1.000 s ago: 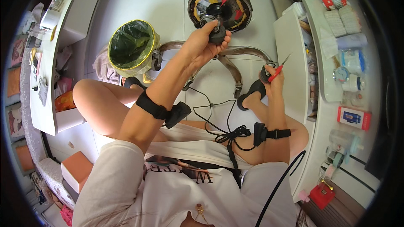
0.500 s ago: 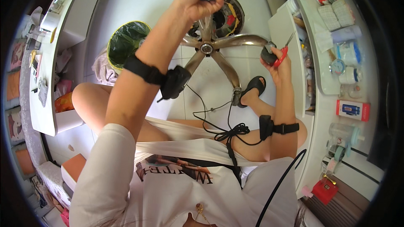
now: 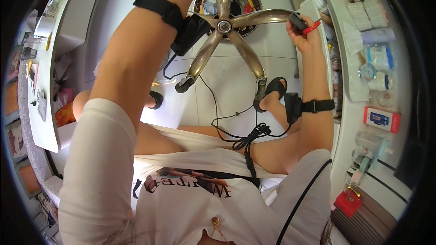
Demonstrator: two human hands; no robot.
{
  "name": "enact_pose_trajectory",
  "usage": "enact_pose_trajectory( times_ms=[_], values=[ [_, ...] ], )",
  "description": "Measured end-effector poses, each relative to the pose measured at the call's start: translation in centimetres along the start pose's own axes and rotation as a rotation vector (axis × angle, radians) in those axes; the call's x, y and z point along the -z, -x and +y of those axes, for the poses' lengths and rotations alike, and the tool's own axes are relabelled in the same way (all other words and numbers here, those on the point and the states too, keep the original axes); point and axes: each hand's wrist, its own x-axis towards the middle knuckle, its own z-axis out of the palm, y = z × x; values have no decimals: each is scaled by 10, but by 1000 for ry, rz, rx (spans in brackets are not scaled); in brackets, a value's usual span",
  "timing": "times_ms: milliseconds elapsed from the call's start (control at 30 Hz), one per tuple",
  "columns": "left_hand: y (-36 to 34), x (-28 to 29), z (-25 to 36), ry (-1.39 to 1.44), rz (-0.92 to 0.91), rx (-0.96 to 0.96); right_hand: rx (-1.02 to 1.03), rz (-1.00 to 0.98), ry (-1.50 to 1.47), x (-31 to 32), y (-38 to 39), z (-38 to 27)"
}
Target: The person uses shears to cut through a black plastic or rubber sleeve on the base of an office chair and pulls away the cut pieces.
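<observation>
On the white tiled floor [image 3: 227,70], between a white desk at the left and a white shelf unit at the right, seen from above a seated person:

Item 1. Person's body: white printed shirt, bare knees, black cables [image 3: 247,136] running across the lap. Black sandals on both feet, the right sandal [image 3: 272,88] just beside one castor of item 2.

Item 2. Chair base [image 3: 225,27], five-armed star of brass-coloured metal, held up off the floor, underside toward the camera, hub in the middle. Two arms point down toward the knees, each ending in a black castor [image 3: 184,84]; one arm runs right to the right hand; one runs up out of the picture.

Item 3. Left arm, raised across the upper middle, black strap with a black box at the wrist. The left hand itself lies beyond the top edge; whether it is spread or closed cannot be told.

Item 4. Round open unit [image 3: 238,2], dark, with coloured wiring inside, lying on the floor behind the chair base, near the top edge.

Item 5. Right hand [image 3: 303,31], at the shelf unit's near edge, fingers curled tight around the red handle of a tool, pressed against the dark castor at the tip of the right-pointing arm. Black strap on that forearm.

Item 6. Red-handled tool [image 3: 313,26], small, gripped in the right hand; its tip is too small to make out.
</observation>
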Motion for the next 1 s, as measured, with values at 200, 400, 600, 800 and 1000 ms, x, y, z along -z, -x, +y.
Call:
enact_pose_trajectory(
  times_ms=[200, 400, 600, 800, 1000],
  values=[
    [-15, 6, 12, -114, 5, -6, -62, 14, -157, -23, -27, -14],
    [-71, 20, 30, -88, 18, -25, 108, -115, 275, -5, -10, -6],
    [-108, 25, 43, -95, 38, -49, 212, 166, 1133, 50, 74, 55],
    [-133, 21, 38, -74, 59, -61, 213, 128, 1199, 69, 89, 85],
    [-160, 36, 56, -143, 27, -68, 187, 121, 1081, 75, 70, 85]
  ],
)
